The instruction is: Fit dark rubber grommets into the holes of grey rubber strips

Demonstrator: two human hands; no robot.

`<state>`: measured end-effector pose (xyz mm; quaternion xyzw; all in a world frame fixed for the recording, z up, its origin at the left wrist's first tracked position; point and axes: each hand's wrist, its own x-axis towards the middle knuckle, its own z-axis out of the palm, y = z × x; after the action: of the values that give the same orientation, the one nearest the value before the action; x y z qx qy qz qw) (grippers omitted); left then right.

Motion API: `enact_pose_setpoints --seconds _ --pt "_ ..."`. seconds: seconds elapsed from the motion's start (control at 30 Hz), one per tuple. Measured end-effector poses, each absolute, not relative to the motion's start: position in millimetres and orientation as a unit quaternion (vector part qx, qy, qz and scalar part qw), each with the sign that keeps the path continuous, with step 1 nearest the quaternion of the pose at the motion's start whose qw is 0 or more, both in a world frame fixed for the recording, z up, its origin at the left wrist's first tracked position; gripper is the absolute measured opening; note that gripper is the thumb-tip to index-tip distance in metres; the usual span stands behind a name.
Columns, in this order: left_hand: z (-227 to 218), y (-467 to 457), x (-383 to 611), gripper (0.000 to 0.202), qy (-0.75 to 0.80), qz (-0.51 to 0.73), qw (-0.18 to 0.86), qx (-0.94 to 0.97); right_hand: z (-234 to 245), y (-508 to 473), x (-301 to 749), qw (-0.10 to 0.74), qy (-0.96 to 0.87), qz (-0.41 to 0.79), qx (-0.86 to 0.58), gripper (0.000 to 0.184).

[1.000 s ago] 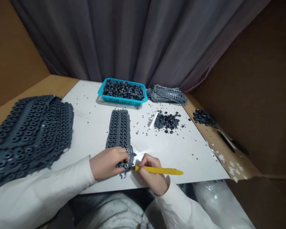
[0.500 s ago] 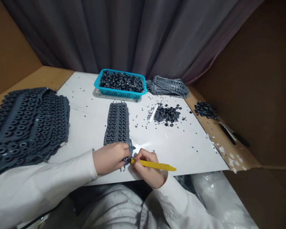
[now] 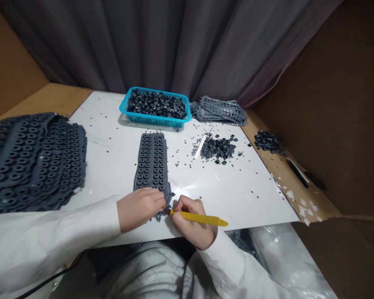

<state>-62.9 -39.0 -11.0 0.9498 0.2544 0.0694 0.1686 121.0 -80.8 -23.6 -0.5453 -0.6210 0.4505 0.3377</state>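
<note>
the left hand (image 3: 140,208) lies on the near end of a grey moulded rubber strip (image 3: 151,166), its grip curled over the ragged edge; i cannot tell whether it pinches or only presses. the right hand (image 3: 193,222) has its grip closed around a yellow-handled tool (image 3: 199,218), whose tip meets the strip's near corner, just beside the left fingers. the strip lies flat on a white sheet (image 3: 112,166), with small dark bits scattered around it. a white sleeve (image 3: 50,232) rests along the sheet's near edge, close to a thick stack of similar rubber strips (image 3: 34,160). further off stand a blue plastic basket (image 3: 154,119) of dark rubber rings, a loose heap of rings (image 3: 218,148), and perforated grey scrap (image 3: 222,111). the tool's tip working this close could slip and jab the left fingers, especially if the rubber gives way suddenly. a tug on the strip could also flick small bits across the sheet or off its edge.
</note>
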Motion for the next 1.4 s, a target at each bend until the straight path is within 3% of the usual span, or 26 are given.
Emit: enact_pose_setpoints --seconds 0.1,0.23,0.43,0.5,0.67,0.9,1.03,1.27,1.4 --pt "-4 -30 -73 0.018 0.332 0.141 0.323 0.875 -23 -81 121 0.333 -0.628 0.447 -0.544 0.014" --pt "21 -15 -87 0.018 0.457 0.232 0.396 0.762 -25 -82 123 0.345 -0.608 0.473 -0.537 0.012" --pt "21 -14 -90 0.016 0.467 0.196 0.581 0.637 -28 -80 125 0.4 -0.514 0.528 -0.545 0.009" --pt "15 -17 -84 0.013 0.458 0.167 0.543 0.683 -29 -78 123 0.394 -0.522 0.518 -0.552 0.009" --pt "11 -18 -69 0.021 0.32 0.087 0.327 0.885 -29 -76 119 0.386 -0.539 0.502 -0.556 0.009" --pt "18 -12 -54 0.006 0.272 -0.047 0.196 0.941 -28 -76 117 0.375 -0.554 0.479 -0.568 0.009" --pt "18 -15 -46 0.014 0.249 -0.058 0.116 0.96 -23 -75 115 0.362 -0.565 0.47 -0.573 0.01" --pt "4 -22 -44 0.021 0.214 0.001 0.07 0.974 -13 -72 112 0.343 -0.604 0.431 -0.576 0.014" --pt "13 -9 -65 0.015 0.258 0.093 0.205 0.939 -17 -72 114 0.345 -0.601 0.428 -0.58 0.013"
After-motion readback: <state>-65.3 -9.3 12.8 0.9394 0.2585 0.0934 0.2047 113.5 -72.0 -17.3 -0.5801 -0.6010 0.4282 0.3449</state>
